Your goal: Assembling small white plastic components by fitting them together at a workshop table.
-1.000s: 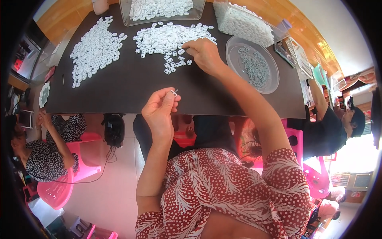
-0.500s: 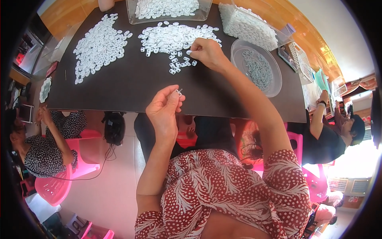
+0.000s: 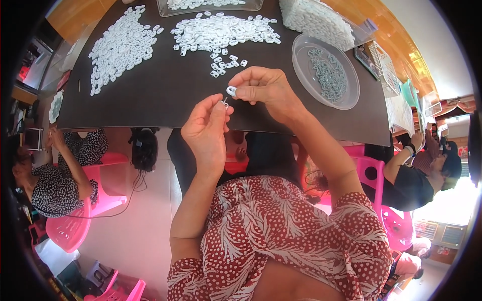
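Note:
Between the thumb and fingers of my left hand is a small white plastic piece with a thin metal pin or nail standing up from it. Just to the right and slightly farther away, my right hand pinches an oval white plastic piece with holes in it. The two pieces are close but apart. Beyond my hands lie a few scattered white pieces, in front of a heap of similar ones. A second heap of oval pieces spreads at the left.
At the right of the dark table sits a round clear tray of small grey metal parts. Behind are a clear bin and a container full of white pieces. A phone lies right; people sit at both sides.
My right hand has come back from the middle heap toward my left hand, bringing a white piece. The left hand stays nearly in place, and the view has tilted slightly.

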Demonstrator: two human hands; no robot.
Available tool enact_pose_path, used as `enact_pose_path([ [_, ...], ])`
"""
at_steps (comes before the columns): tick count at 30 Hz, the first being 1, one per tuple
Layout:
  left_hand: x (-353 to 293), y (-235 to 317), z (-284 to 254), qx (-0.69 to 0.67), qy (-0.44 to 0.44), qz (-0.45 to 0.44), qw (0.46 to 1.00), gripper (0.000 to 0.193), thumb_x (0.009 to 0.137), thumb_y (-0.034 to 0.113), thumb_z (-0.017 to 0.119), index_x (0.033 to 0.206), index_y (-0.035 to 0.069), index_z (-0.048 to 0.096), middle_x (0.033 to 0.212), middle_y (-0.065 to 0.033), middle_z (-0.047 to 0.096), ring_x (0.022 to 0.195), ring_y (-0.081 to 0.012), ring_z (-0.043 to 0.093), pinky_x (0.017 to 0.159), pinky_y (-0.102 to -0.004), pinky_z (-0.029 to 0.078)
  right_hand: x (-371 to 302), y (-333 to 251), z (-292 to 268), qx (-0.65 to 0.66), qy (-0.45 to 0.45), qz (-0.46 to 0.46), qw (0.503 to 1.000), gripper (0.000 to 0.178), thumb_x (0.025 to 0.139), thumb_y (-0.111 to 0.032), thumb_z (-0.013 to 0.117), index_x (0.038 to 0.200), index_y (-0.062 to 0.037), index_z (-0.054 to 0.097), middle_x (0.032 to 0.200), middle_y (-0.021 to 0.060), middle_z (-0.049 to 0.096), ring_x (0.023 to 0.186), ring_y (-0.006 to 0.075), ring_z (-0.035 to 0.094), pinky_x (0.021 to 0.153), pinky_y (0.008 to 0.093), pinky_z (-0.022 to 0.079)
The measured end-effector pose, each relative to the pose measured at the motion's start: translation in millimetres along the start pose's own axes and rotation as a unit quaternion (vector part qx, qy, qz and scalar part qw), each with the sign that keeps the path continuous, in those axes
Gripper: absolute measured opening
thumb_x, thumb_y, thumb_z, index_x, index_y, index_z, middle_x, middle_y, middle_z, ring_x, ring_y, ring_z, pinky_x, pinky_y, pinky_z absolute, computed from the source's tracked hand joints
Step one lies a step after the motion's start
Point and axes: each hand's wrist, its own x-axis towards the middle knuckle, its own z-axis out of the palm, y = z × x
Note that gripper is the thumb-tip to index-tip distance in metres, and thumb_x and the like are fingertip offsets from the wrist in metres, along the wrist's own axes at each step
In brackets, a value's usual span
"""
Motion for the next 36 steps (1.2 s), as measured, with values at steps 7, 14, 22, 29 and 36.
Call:
enact_pose_path([
  [7,-7,2,4,0.019,0.029,0.029,0.999,0.020,0.087,0.001,0.058,0.105,-0.007,0.061,0.084,-0.0079,0.065,0.068,-0.0080,0.059,0.053,-0.0181,0.042,-6,1,9,0.019,-0.006,-0.029,0.999,0.019,0.078,-0.007,0.068,0.095,0.0006,0.065,0.080,0.0031,0.065,0.069,0.0058,0.056,0.059,0.0188,0.041],
  [14,-11,2,5,0.008,0.028,0.040,0.999,0.021,0.087,0.002,0.058,0.106,-0.006,0.060,0.085,-0.0070,0.065,0.070,-0.0069,0.059,0.055,-0.0171,0.042,-7,4,11,0.012,0.002,-0.033,0.999,0.018,0.079,-0.006,0.067,0.095,0.0016,0.064,0.082,0.0047,0.066,0.071,0.0075,0.058,0.062,0.0190,0.044],
  [22,-9,-1,2,0.029,0.033,0.056,0.997,0.021,0.087,0.001,0.058,0.107,-0.005,0.061,0.087,-0.0059,0.065,0.072,-0.0067,0.059,0.056,-0.0170,0.043,-7,5,16,0.002,-0.012,-0.032,0.999,0.017,0.079,-0.003,0.066,0.095,0.0035,0.064,0.084,0.0069,0.066,0.075,0.0103,0.062,0.069,0.0226,0.049],
  [29,-9,-7,0,0.037,0.025,0.075,0.996,0.023,0.088,0.003,0.057,0.109,-0.005,0.059,0.086,-0.0053,0.064,0.071,-0.0066,0.058,0.057,-0.0178,0.043,-8,10,24,-0.028,-0.017,-0.070,0.997,0.014,0.081,0.002,0.063,0.094,0.0049,0.064,0.082,0.0074,0.066,0.074,0.0109,0.062,0.068,0.0229,0.051],
  [36,-10,-9,3,0.014,0.055,0.079,0.995,0.025,0.088,0.004,0.058,0.111,-0.006,0.059,0.084,-0.0050,0.063,0.066,-0.0069,0.054,0.057,-0.0194,0.044,-13,10,36,-0.047,0.023,-0.109,0.993,0.010,0.079,-0.001,0.063,0.089,0.0027,0.065,0.074,0.0043,0.063,0.067,0.0073,0.058,0.061,0.0221,0.048],
])
